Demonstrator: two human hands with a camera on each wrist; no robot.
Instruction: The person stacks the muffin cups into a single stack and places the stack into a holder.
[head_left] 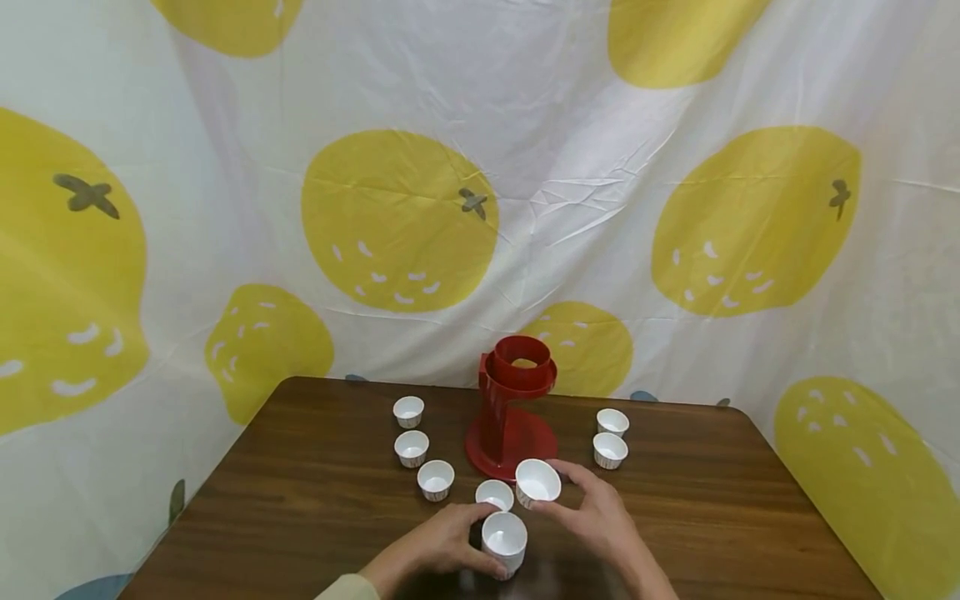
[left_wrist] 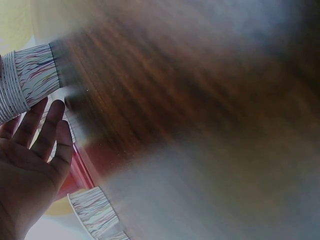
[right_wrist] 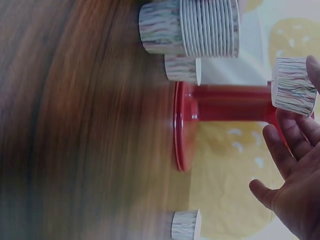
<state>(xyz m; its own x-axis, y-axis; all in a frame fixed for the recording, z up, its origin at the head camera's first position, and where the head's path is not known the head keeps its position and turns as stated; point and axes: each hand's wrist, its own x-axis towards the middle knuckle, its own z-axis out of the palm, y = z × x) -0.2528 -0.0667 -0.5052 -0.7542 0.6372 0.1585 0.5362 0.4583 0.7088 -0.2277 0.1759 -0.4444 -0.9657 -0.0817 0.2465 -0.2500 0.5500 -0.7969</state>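
My left hand [head_left: 450, 540] grips a nested stack of white paper baking cups [head_left: 504, 537], thumb on the near side and fingers behind. The left wrist view shows the stack [left_wrist: 39, 70] with its many rims together and streaky coloured lines on the outside. Held up by my right hand [head_left: 602, 515] is a single baking cup [head_left: 537, 482], pinched between thumb and fingers, mouth upward. In the right wrist view this cup [right_wrist: 294, 85] hangs above table height. Just behind the stack, another baking cup [head_left: 494, 496] stands on the table, partly hidden by the left hand.
A red plastic stand [head_left: 517, 408] with a ring-shaped top and round base stands behind the hands. Left of it, three baking cups [head_left: 436, 479] form a slanting row. Two more cups [head_left: 611, 450] stand to its right. A lemon-print cloth [head_left: 570, 167] hangs behind the wooden table [head_left: 300, 500].
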